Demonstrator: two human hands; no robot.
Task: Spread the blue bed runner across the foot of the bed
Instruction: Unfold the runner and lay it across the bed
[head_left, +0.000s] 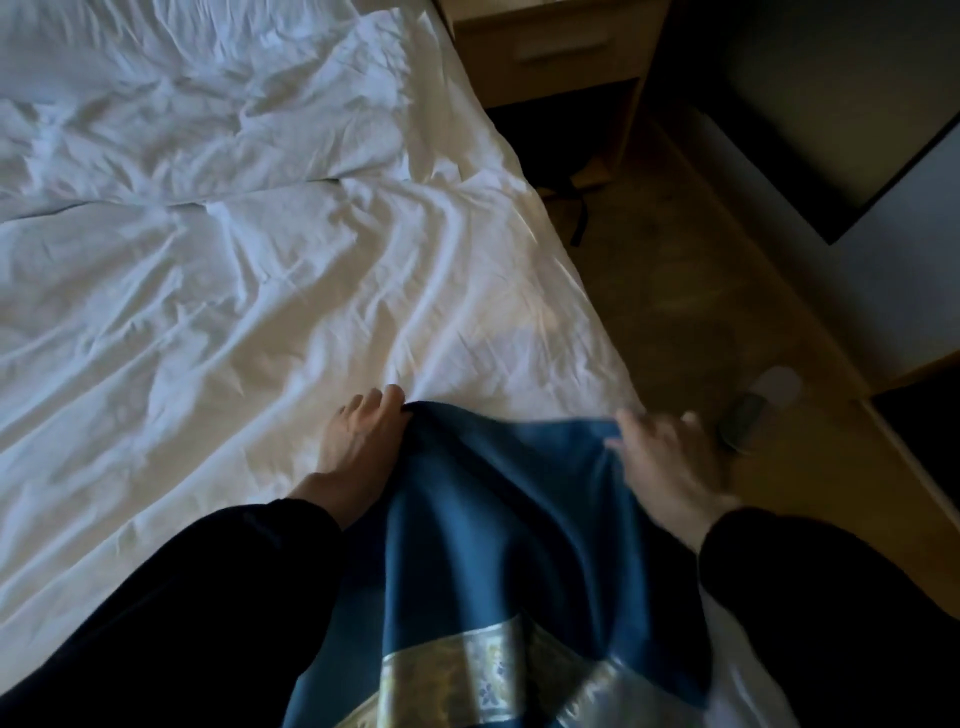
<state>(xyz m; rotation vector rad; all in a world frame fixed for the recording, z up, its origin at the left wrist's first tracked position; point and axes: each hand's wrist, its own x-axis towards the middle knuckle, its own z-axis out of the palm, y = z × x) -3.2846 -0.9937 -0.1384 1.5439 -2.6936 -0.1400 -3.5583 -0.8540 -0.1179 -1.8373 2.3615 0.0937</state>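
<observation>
Closest in, two black sleeves (218, 613) frame the glossy blue bed runner (493, 519), whose pale floral woven band (493, 670) crosses it at the bottom of the view. The bed runner is bunched at the near right corner of the rumpled white duvet-covered bed (208, 270), not yet laid out. Its far edge is lifted between the hands and sags in a shallow fold.

The left hand (363, 447) has its fingers curled over that far edge, clamped on the cloth just above the duvet. The right hand (670, 467) is motion-blurred, but its thumb lies on the blue cloth with the fingers wrapped behind, so it too appears to pinch the edge, out past the side of the mattress over the brown floor (701, 270).

The sheen and the soft draping suggest a light, limp, rather slippery fabric (nothing stiff enough to hold its own shape). It will likely slide easily over the cotton and also slip out of a loose pinch. The sound hold is probably on the short end, one hand near each corner, kept taut so that the band runs straight. It may creep sideways or drag the duvet's wrinkles along.
</observation>
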